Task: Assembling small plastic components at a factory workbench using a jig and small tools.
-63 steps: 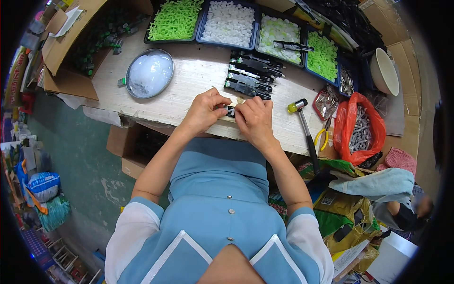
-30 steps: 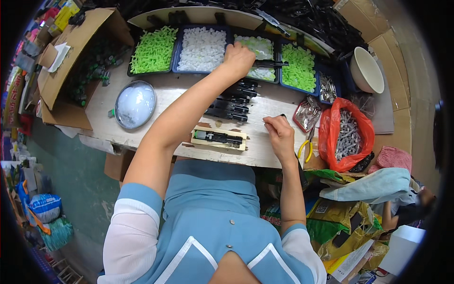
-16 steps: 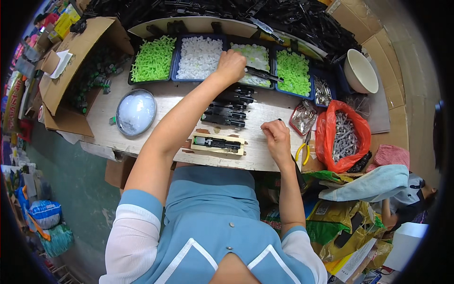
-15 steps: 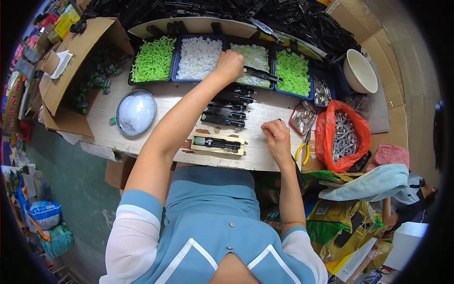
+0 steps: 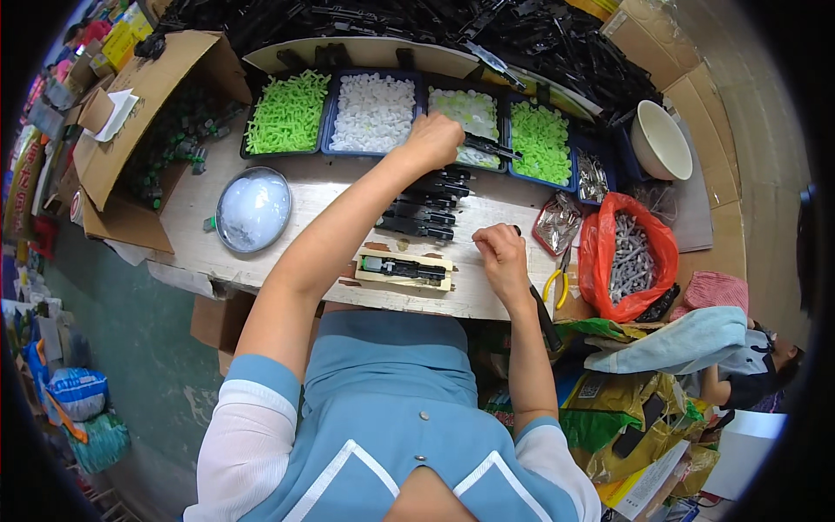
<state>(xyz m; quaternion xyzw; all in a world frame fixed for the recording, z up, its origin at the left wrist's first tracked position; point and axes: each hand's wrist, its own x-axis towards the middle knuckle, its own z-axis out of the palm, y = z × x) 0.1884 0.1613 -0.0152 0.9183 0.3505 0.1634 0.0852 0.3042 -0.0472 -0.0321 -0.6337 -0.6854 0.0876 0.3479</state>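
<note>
My left hand [image 5: 435,141] reaches far across the bench, its fingers closed on the near end of a black plastic part [image 5: 490,146]. This part points right, over the front rim of the tray of pale caps [image 5: 465,106]. Below it, several similar black parts [image 5: 419,228] lie in a row. My right hand [image 5: 503,254] hovers near the bench's front edge with its thumb and fingertips pinched together; whatever they hold, if anything, is too small to name. Between my arms sits a cream fixture [image 5: 445,280] with a black mechanism [image 5: 404,268] inside.
Trays of green pieces [image 5: 283,113] and white pieces [image 5: 372,109] line the back. To the left stand a round lidded dish [image 5: 253,209] and a cardboard box [image 5: 130,157]. Yellow-handled pliers [image 5: 553,287], a red bag [image 5: 600,261] of grey pieces and a white bowl [image 5: 658,139] are at right.
My left hand has come slightly nearer and to the right, with the black part. My right hand has shifted a little left, its fingers still pinched.
</note>
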